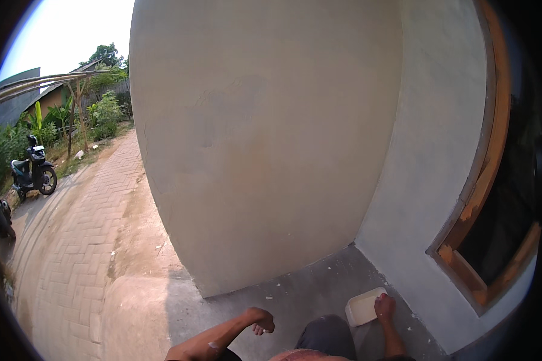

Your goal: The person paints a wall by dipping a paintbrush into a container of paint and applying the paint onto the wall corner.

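Note:
My left hand (261, 320) is bent inward at the wrist in front of the plastered wall (271, 150), its fingers curled. What those fingers hold, if anything, I cannot make out. On the right, my right hand (385, 308) closes on the edge of a shallow white rectangular plastic tub (356, 311) with rounded corners. The tub is beside my dark-clothed knee (326, 337), above the grey cement floor (307, 283). Pale contents or a pale bottom show inside it; I cannot tell which.
A pale side wall (433, 132) meets the plastered wall at a corner. An orange-brown wooden window frame (464, 225) borders it on the right. Leftward, past the wall's edge, runs a brick-paved lane (81, 253) with a parked motorbike (35, 167) and plants (105, 114).

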`<state>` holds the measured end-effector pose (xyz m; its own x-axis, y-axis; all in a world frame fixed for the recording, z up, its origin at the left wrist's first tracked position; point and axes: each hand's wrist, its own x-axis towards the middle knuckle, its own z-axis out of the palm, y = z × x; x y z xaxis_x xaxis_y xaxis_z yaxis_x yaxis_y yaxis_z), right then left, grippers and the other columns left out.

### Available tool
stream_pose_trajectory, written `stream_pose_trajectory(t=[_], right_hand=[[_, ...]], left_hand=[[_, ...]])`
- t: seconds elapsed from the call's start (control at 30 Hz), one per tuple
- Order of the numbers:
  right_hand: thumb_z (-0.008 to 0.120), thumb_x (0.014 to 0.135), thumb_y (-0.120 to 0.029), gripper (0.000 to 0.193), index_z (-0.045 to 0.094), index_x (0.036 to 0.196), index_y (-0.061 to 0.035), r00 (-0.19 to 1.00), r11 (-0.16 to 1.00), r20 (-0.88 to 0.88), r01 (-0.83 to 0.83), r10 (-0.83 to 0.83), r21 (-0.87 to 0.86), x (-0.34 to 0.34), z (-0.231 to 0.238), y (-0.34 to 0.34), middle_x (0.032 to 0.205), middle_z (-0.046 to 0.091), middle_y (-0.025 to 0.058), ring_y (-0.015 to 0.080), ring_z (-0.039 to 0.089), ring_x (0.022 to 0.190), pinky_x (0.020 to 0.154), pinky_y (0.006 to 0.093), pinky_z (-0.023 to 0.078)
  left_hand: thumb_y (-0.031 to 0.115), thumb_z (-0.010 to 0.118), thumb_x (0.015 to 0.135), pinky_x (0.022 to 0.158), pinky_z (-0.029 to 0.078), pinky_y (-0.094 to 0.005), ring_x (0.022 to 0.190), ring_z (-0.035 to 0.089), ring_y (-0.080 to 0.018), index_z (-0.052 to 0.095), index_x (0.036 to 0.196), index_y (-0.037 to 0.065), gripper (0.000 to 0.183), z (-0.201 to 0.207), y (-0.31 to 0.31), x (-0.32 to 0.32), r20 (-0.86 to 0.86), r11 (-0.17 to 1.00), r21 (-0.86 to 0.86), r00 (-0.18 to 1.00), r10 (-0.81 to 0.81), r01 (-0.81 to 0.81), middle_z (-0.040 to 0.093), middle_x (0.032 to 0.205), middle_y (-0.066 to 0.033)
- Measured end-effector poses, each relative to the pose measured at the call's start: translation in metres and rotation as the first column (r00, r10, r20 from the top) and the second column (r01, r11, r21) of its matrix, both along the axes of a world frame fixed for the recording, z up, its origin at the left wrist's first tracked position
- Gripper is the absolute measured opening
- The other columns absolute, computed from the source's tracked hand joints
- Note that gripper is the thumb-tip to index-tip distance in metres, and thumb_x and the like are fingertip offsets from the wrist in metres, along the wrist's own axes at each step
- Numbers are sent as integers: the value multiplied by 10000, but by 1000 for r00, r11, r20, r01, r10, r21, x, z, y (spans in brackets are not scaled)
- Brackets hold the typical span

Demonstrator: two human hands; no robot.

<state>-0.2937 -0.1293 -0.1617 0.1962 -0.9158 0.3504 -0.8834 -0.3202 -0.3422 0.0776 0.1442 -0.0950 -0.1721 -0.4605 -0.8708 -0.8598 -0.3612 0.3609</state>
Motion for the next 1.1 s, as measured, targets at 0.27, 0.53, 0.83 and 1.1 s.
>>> stream_pose_trajectory(t=[0.27,0.53,0.83,1.1], right_hand=[[656,815,-232,205,674,784,-30,969,977,-129,-204,210,57,10,-36,4,735,656,202,392,637,700,700,483,511],[683,799,-220,200,655,736,-33,984,985,29,-172,173,-19,-11,-23,9,681,622,226,431,620,683,654,500,494],[729,783,-216,215,680,790,-7,995,995,35,-94,95,-40,-18,10,-21,706,644,218,425,631,697,644,473,499],[767,730,-242,285,677,730,29,947,993,322,-44,7,106,-14,-18,-10,723,670,213,391,658,688,640,451,512]], left_hand=[[327,511,773,857,513,-368,907,686,-226,722,839,18,379,10,3,1,58,1000,-8,998,-5,5,732,937,-112],[347,497,794,891,505,-358,955,671,-239,744,903,43,406,12,6,-4,102,1000,11,995,-21,20,729,989,-102],[274,562,686,818,505,-376,862,673,-302,751,756,68,287,26,6,0,186,987,-162,982,41,-10,719,876,-149],[267,561,669,776,505,-392,791,660,-329,749,737,57,290,19,11,6,142,987,-155,989,51,-29,698,801,-183]])
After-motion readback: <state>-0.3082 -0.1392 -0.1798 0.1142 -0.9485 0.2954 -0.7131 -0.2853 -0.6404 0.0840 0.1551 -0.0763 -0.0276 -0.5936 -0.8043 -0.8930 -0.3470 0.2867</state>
